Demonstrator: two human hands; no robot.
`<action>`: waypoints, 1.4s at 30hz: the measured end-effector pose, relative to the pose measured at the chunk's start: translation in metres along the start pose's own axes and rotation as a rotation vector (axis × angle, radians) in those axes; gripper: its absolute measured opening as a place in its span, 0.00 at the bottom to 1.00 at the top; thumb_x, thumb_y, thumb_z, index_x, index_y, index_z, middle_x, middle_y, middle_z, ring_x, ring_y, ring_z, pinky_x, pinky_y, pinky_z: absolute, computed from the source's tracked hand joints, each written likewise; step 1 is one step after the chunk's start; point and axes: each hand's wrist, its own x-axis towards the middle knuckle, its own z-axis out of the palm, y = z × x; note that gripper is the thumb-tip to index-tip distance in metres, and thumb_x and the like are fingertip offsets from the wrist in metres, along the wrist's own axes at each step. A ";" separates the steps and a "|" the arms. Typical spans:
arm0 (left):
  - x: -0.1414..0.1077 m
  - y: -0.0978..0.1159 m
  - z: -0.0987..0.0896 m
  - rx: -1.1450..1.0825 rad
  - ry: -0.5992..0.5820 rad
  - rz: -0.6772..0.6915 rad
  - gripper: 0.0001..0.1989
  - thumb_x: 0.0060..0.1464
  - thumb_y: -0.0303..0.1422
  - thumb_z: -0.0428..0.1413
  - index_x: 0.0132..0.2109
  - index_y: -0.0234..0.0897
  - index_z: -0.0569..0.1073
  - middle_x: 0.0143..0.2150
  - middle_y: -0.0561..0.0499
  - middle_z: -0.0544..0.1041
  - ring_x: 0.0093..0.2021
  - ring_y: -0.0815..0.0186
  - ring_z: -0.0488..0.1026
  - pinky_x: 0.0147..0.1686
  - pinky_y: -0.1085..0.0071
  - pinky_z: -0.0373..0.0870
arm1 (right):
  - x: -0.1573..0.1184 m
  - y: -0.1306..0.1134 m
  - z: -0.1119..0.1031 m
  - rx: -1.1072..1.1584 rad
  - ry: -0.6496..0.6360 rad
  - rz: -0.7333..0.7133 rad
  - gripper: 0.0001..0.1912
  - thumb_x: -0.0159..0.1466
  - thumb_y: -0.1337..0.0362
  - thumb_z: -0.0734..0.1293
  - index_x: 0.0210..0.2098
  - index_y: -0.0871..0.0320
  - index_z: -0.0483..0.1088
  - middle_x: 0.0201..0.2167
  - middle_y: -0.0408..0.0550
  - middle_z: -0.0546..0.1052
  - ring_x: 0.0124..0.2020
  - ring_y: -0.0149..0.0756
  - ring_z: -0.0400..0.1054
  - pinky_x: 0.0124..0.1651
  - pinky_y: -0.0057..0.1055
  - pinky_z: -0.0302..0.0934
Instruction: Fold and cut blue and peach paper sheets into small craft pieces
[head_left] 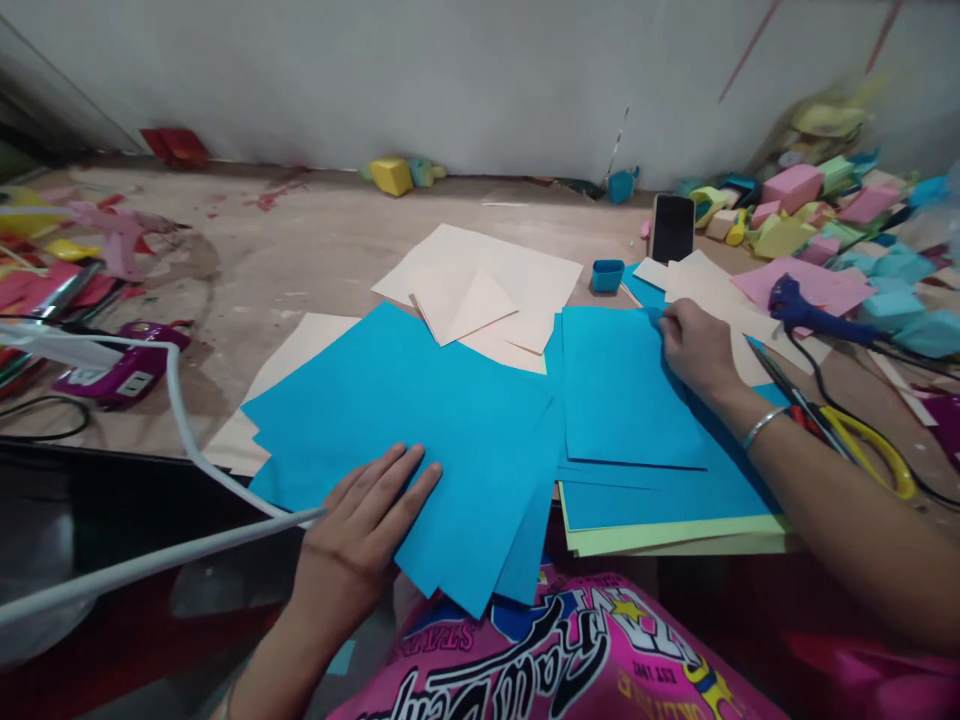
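Note:
My left hand point(360, 540) lies flat with fingers stretched out on a fanned pile of blue paper sheets point(457, 420), some of which overhang the table's front edge. At the upper right corner of a separate blue sheet point(619, 390), my right hand point(697, 345) has its fingers closed on the paper; the thumb side is partly hidden. Under that sheet lie larger blue paper point(675, 500) and pale green paper point(675, 535). Behind the fanned pile, a folded cream paper piece point(469, 305) rests on flat cream sheets point(450, 255).
Scissors with yellow handles point(870, 450) and a blue glue gun point(817, 310) lie by my right arm. A phone point(672, 228) and a small blue paper box point(607, 275) stand behind. Folded paper shapes point(795, 190) heap at right. A white cable point(180, 400) crosses the left, near a purple power strip point(124, 370).

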 end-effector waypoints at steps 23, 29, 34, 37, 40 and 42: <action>0.250 0.038 0.035 -0.570 -0.076 -0.320 0.17 0.51 0.38 0.65 0.42 0.30 0.75 0.40 0.41 0.78 0.35 0.61 0.74 0.32 0.67 0.67 | 0.060 -0.064 -0.034 0.465 -0.541 -0.702 0.09 0.64 0.60 0.63 0.34 0.57 0.74 0.33 0.47 0.77 0.35 0.35 0.67 0.38 0.31 0.56; 0.256 0.022 0.052 -1.054 -0.132 -0.485 0.10 0.48 0.33 0.63 0.26 0.35 0.71 0.21 0.55 0.72 0.21 0.72 0.67 0.22 0.74 0.60 | 0.051 -0.054 -0.044 0.417 -0.547 -0.441 0.11 0.62 0.59 0.65 0.41 0.57 0.74 0.34 0.47 0.78 0.37 0.37 0.69 0.39 0.30 0.57; 0.253 0.018 0.057 -1.181 -0.073 -0.579 0.09 0.48 0.32 0.62 0.27 0.36 0.69 0.20 0.57 0.68 0.18 0.73 0.65 0.18 0.74 0.62 | 0.050 -0.004 -0.066 0.327 -0.723 -0.268 0.14 0.60 0.53 0.66 0.32 0.56 0.75 0.31 0.46 0.77 0.33 0.38 0.68 0.36 0.32 0.58; 0.252 0.016 0.060 -1.187 -0.081 -0.588 0.10 0.49 0.33 0.62 0.27 0.37 0.68 0.20 0.57 0.67 0.17 0.72 0.65 0.19 0.73 0.62 | 0.047 0.023 -0.073 0.363 -0.738 -0.158 0.17 0.59 0.49 0.66 0.32 0.57 0.76 0.30 0.47 0.77 0.33 0.38 0.68 0.36 0.32 0.59; 0.251 0.012 0.062 -1.065 -0.107 -0.541 0.11 0.51 0.36 0.61 0.27 0.37 0.68 0.20 0.56 0.68 0.19 0.70 0.67 0.21 0.72 0.61 | 0.043 0.036 -0.070 0.320 -0.670 -0.171 0.18 0.61 0.49 0.64 0.33 0.57 0.75 0.31 0.48 0.78 0.34 0.38 0.69 0.37 0.32 0.61; 0.249 0.011 0.062 -0.893 -0.122 -0.473 0.12 0.52 0.36 0.60 0.26 0.37 0.68 0.21 0.54 0.69 0.23 0.68 0.68 0.24 0.70 0.62 | 0.040 0.037 -0.064 0.251 -0.623 -0.223 0.17 0.62 0.51 0.62 0.34 0.57 0.75 0.32 0.48 0.78 0.34 0.38 0.70 0.37 0.32 0.61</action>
